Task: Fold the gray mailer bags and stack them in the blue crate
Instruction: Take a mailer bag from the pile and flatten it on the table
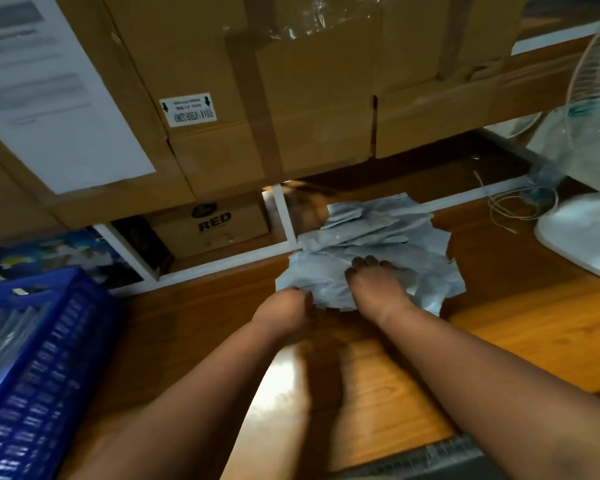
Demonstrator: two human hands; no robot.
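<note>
We work on a wooden table [520,317]. The gray mailer bags [378,237] lie in a loose, overlapping pile at 12 o'clock from our hands, reaching back to the table's far edge.

Left hand [284,308]: at the pile's 7 o'clock corner, fingers curled and pinching the edge of the nearest bag.

Right hand [374,284]: palm down on the near part of the pile, fingers bent, tips pressing into the gray film. We cannot tell whether it grasps a bag or only presses on it.

The blue crate [32,368] stands at 9 o'clock, well apart from the pile; gray bags already lie inside it.

Cardboard boxes [257,98] are stacked at 12 o'clock beyond the table. A white fan [589,202] stands at 2 o'clock.
</note>
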